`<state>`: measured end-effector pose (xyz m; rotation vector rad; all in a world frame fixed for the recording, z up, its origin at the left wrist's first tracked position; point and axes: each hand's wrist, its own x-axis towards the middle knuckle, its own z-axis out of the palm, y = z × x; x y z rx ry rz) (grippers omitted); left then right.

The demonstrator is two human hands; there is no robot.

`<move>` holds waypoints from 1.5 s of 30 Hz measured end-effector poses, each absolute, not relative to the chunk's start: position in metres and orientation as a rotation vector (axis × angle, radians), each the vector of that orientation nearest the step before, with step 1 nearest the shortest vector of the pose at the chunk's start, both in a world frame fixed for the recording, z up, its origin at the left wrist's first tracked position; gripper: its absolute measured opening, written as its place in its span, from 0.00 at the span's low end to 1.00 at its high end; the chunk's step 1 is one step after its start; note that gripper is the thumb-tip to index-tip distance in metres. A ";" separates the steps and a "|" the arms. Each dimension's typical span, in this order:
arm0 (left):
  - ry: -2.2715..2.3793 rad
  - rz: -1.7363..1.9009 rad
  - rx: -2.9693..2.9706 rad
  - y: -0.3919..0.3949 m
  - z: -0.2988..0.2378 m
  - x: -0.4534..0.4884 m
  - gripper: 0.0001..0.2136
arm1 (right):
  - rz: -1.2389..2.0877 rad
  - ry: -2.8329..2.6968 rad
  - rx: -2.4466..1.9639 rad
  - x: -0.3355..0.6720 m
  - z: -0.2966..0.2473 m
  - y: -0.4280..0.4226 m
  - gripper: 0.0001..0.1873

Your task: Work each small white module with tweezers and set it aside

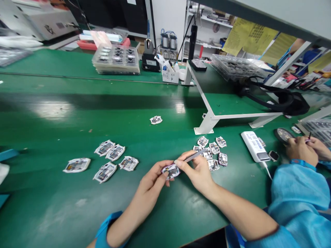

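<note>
My left hand (pixel 152 179) grips a small white-rimmed watch housing (pixel 172 172) with electronic parts inside, pinched between thumb and fingers and held above the green bench. My right hand (pixel 198 175) is closed around a slim grey flat tool (pixel 194 155), perhaps tweezers; its exact kind is unclear. The right thumb and fingertips meet the upper right edge of the housing. Just beyond the right hand is a cluster of similar housings (pixel 214 148). Several more housings (pixel 104 172) lie to the left, and a single housing (pixel 156 120) sits farther back.
A white metal stand (pixel 210 120) rises at the right rear, with a black strapped headset (pixel 274 98) on it. A white cabled device (pixel 254 146) and a smartwatch (pixel 273 155) lie near a co-worker's hands (pixel 302 151). Stacked clear trays (pixel 116 60) stand at the back.
</note>
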<state>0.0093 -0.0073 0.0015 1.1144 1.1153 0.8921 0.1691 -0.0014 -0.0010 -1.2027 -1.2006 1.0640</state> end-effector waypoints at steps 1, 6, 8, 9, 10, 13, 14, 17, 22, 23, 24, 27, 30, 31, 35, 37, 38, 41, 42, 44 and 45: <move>1.116 0.889 1.129 -0.007 0.001 0.009 0.10 | 1.070 -1.191 -1.203 0.169 -0.001 -0.001 0.05; 1.115 0.870 1.184 -0.007 0.000 0.008 0.12 | 1.105 -1.105 -1.194 0.168 -0.005 0.000 0.06; 1.114 0.845 1.196 -0.006 0.000 0.007 0.14 | 1.137 -1.081 -1.177 0.168 -0.006 0.001 0.07; 1.115 0.834 1.202 -0.006 0.001 0.007 0.14 | 1.151 -1.075 -1.171 0.168 -0.006 0.001 0.07; 1.117 0.824 1.210 -0.006 0.001 0.006 0.15 | 1.162 -1.073 -1.167 0.169 -0.006 0.002 0.07; 1.127 0.802 1.247 -0.005 0.002 0.004 0.16 | 1.179 -1.074 -1.169 0.170 -0.007 0.003 0.08; 1.131 0.797 1.265 -0.005 0.003 0.003 0.16 | 1.184 -1.075 -1.171 0.170 -0.007 0.003 0.08; 1.130 0.792 1.326 -0.004 0.003 0.002 0.15 | 1.191 -1.087 -1.175 0.171 -0.006 0.003 0.10; 1.133 0.797 1.374 -0.003 0.002 0.000 0.14 | 1.154 -1.123 -1.175 0.171 -0.005 0.004 0.09; 1.132 0.792 1.383 -0.003 0.002 0.000 0.14 | 1.153 -1.126 -1.175 0.171 -0.005 0.004 0.09; 1.131 0.784 1.393 -0.003 0.002 0.000 0.14 | 1.154 -1.129 -1.174 0.171 -0.005 0.004 0.08; 1.129 0.761 1.418 -0.002 0.002 -0.001 0.14 | 1.145 -1.141 -1.177 0.171 -0.004 0.004 0.09; 1.126 0.737 1.439 -0.002 0.003 -0.003 0.15 | 1.150 -1.148 -1.170 0.172 -0.003 0.003 0.09; 1.127 0.730 1.451 -0.002 0.003 -0.004 0.15 | 1.157 -1.149 -1.167 0.172 -0.003 0.003 0.09; 1.131 0.724 1.501 -0.002 0.004 -0.006 0.15 | 1.151 -1.161 -1.159 0.172 -0.003 0.003 0.07; 1.133 0.726 1.515 -0.002 0.004 -0.006 0.15 | 1.143 -1.171 -1.152 0.172 -0.003 0.002 0.06; 1.134 0.725 1.519 -0.002 0.004 -0.006 0.15 | 1.140 -1.180 -1.151 0.172 -0.003 0.002 0.06; 1.121 0.721 1.523 -0.001 0.005 -0.006 0.13 | 1.126 -1.224 -1.157 0.172 -0.002 0.001 0.06; 1.117 0.720 1.522 -0.001 0.005 -0.006 0.13 | 1.120 -1.236 -1.157 0.172 -0.002 0.001 0.06; 1.121 0.720 1.520 0.000 0.006 -0.006 0.12 | 1.113 -1.248 -1.157 0.173 -0.001 0.000 0.06; 1.125 0.718 1.520 0.000 0.006 -0.006 0.12 | 1.110 -1.251 -1.155 0.173 -0.001 0.000 0.07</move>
